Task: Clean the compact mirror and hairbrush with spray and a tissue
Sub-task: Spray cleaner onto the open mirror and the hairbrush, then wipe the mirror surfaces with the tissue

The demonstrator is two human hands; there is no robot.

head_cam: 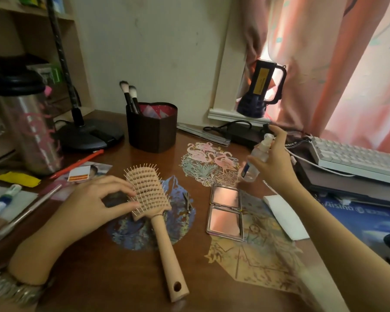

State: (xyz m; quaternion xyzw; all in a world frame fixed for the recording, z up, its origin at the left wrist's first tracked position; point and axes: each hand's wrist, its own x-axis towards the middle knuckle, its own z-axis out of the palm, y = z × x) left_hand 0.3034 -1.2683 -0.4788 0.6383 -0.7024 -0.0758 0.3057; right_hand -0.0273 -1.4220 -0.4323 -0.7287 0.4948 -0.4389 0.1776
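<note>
Nearest the lens, the hairbrush [154, 206] is lying bristles-up on the dark wooden surface [113, 278], its smooth peach handle with a round hanging hole pointing toward the viewer and its slotted paddle head pointing away. The left hand [95, 203] is resting beside the head, its curved fingertips touching the left edge of the bristle rows without closing round anything. Just right of the brush, a small metal clip [188, 202] is lying between it and the compact mirror [226, 212], which is sitting opened flat, two square glossy panes hinged together and reflecting pinkish light. A folded white tissue [284, 218] is lying just right of the mirror, partly under the right forearm. The right hand [274, 163] is gripping a small clear plastic spray bottle [256, 158], holding it tilted above the surface beyond the mirror, with the forefinger raised over the pump top. Flat paper-cut decorations are lying under these things, including a pink flamingo one [208, 163]. Farther back, a dark heart-shaped holder [152, 129] is carrying two fluffy makeup brushes. A tall steel tumbler [25, 129] and a lamp base [88, 136] are crowding the left edge; a white keyboard [356, 159] is bounding the right. Bare wood is lying open around the brush handle.
</note>
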